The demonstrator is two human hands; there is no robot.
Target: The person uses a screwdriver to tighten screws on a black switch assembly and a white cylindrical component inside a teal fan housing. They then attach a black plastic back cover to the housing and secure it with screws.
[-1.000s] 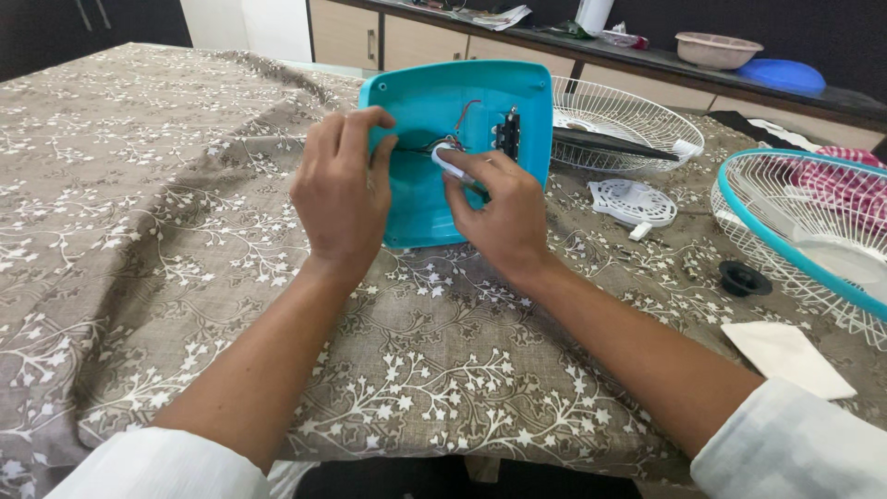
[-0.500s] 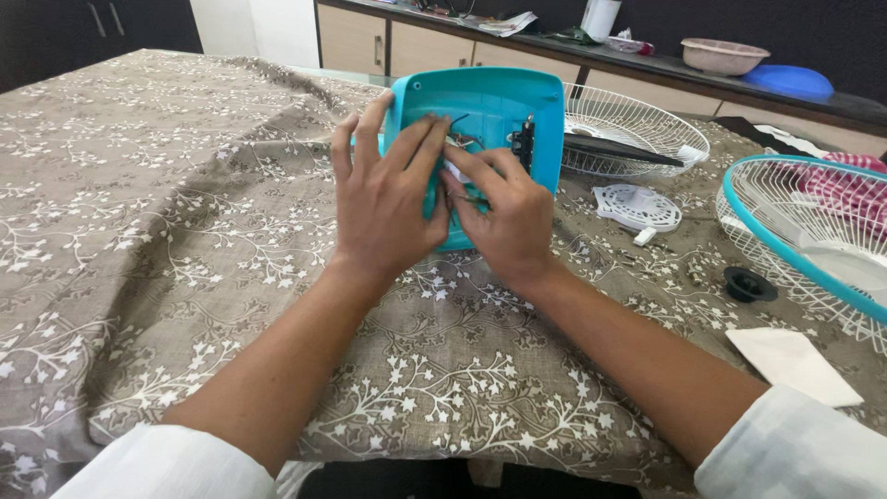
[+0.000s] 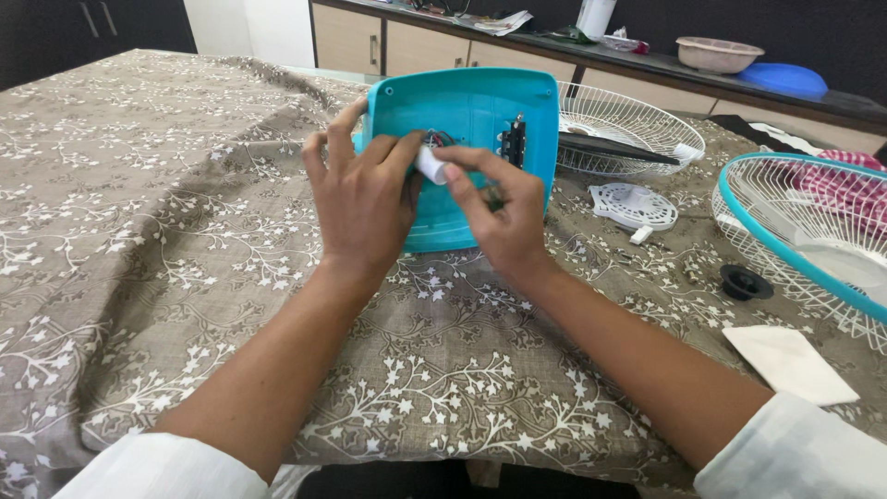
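Both hands meet over the teal fan base [image 3: 480, 111] tilted up on the desk [image 3: 139, 231], the left hand [image 3: 365, 199] and right hand [image 3: 504, 217] together pinching a small white part [image 3: 430, 166] between them.

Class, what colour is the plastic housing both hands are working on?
Teal housing, seen in the head view.

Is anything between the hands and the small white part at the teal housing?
Nothing visible: the left hand and right hand both pinch the small white part directly, against the open teal housing.
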